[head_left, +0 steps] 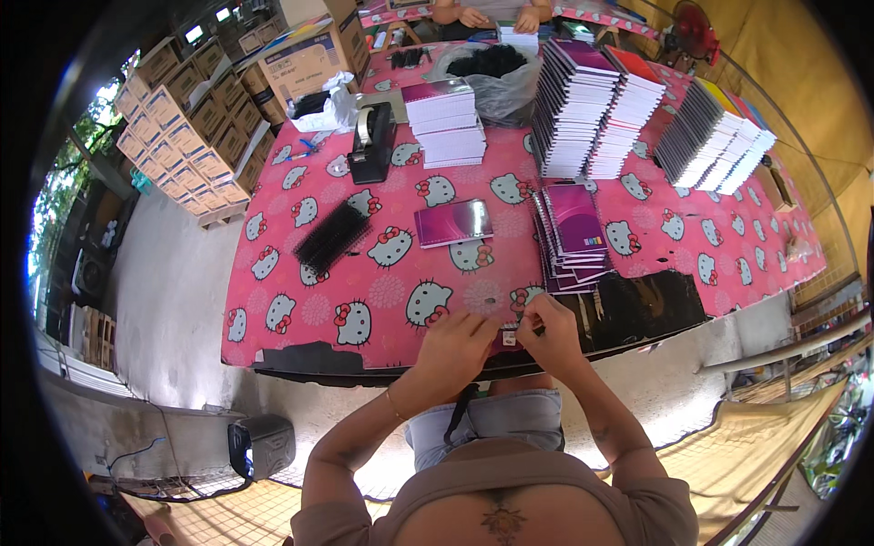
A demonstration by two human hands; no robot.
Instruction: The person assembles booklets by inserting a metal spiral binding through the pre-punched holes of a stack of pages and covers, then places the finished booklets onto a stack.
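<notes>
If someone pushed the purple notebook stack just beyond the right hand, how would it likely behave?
The purple notebook stack would probably slide apart, since its notebooks sit staggered. The top cover's sheen suggests a slippery surface. It seems less apt to topple than the taller notebook stack behind it, being much lower.

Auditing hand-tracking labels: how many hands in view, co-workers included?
4: the wearer's left hand and right hand at the pink table's near edge; a co-worker's picture-left hand and picture-right hand at the top. Others may be hidden.
</notes>
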